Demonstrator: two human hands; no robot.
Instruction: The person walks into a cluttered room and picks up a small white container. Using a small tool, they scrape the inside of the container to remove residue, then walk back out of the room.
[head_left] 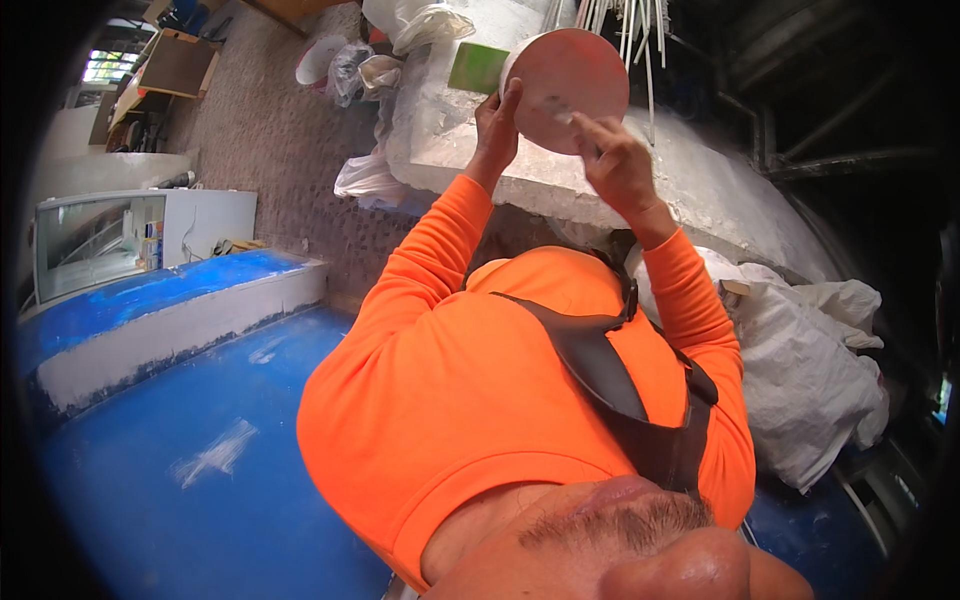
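Observation:
Over a dusty pale slab, my left hand [497, 125] grips the left edge of a round pale-pink disc [580, 80]. The thumb lies along its near side, and a whitish rim shows at that edge. Grey smudges mark the middle of its face. My right hand [617, 165] is closed, its fingertips at the lower face of the disc by a small whitish patch. Whether those fingers pinch something small cannot be made out. Just left of the disc is a flat green square piece [478, 68].
The whitish slab [430, 140] spans the area beneath my hands. Thin white rods [640, 30] rise behind the disc. Bulky white sacks [800, 370] lie right of me. On the left are a blue-topped ledge [170, 295], a blue floor [200, 460] and a glass-fronted white cabinet [210, 225].

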